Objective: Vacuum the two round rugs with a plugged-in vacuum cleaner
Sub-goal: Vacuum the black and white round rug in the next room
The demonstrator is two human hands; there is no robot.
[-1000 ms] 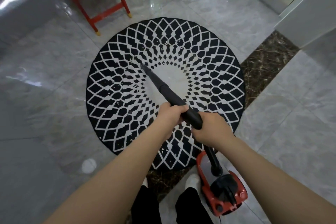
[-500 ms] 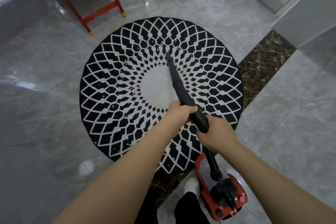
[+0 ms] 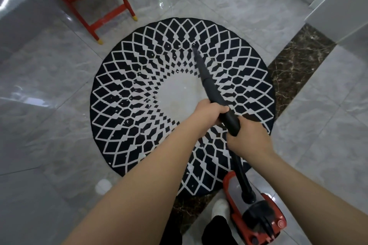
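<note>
The red vacuum [image 3: 256, 219] stood nearest, partly cut off by the frame edge; no writing was readable on it. The right hand [image 3: 247, 137] and left hand [image 3: 209, 113] had fingers curled around the black nozzle [image 3: 209, 83]. Beyond the fingers, its blurred tip was over the rug [image 3: 139, 93].

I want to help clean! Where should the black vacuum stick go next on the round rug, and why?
Probably a short sweep to the left. Both hands, left hand and right hand, grip the black wand, and its tip sits on the far part of the round rug, right of the middle. Small white crumbs show left of the pale centre, so that side looks like it needs cleaning.
</note>
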